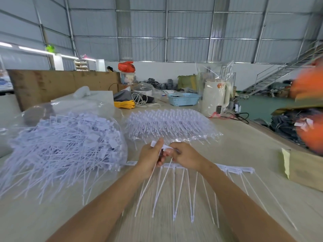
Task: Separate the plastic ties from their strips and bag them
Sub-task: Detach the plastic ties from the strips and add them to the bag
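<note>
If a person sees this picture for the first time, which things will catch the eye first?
First, the two hands, the left hand and right hand, meeting mid-table and pinching white ties. Left of them bulges a clear bag of loose ties; behind them lies a bristly stack of unseparated strips, and beneath them one strip trails its ties toward the camera.

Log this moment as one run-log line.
left hand: grips ties | right hand: pinches tie head | strip: on table | bag: left, filled
</note>
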A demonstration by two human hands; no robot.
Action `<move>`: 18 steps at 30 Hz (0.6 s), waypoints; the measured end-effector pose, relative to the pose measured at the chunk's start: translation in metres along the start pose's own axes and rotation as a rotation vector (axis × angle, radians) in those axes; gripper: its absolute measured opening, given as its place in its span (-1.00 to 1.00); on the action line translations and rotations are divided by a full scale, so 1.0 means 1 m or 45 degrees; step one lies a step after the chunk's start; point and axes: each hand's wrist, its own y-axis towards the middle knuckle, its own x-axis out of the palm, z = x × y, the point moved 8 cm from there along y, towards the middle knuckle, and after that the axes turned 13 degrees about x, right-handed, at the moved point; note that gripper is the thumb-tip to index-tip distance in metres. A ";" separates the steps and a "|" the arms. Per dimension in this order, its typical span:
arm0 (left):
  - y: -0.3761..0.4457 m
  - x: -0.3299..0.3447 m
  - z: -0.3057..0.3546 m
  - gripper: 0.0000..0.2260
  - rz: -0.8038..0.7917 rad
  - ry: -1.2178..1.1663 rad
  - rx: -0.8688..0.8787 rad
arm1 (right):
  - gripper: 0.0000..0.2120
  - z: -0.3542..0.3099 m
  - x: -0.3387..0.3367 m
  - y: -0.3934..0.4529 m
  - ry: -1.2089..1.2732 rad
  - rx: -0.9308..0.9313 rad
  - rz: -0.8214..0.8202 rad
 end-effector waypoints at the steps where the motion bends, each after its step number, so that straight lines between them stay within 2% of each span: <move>1: 0.000 0.000 0.005 -0.66 -0.022 0.056 0.068 | -0.81 0.000 0.000 0.000 -0.016 -0.001 0.003; 4: -0.002 0.002 0.016 -0.65 -0.056 0.233 0.232 | -0.85 -0.003 -0.002 -0.001 -0.019 -0.020 0.013; 7: -0.002 0.001 0.016 -0.59 -0.025 0.321 0.257 | -0.83 -0.006 -0.002 -0.001 -0.080 -0.017 0.040; 11: 0.000 -0.002 0.017 -0.58 -0.028 0.282 0.189 | -0.82 -0.013 -0.004 -0.003 -0.199 -0.045 0.080; 15: -0.002 0.005 0.021 -0.63 -0.188 0.150 0.030 | -0.81 -0.022 -0.009 -0.006 -0.096 -0.101 -0.017; 18: -0.009 0.009 0.026 -0.58 -0.410 -0.054 -0.138 | -0.77 -0.020 -0.024 -0.008 -0.120 -0.113 -0.037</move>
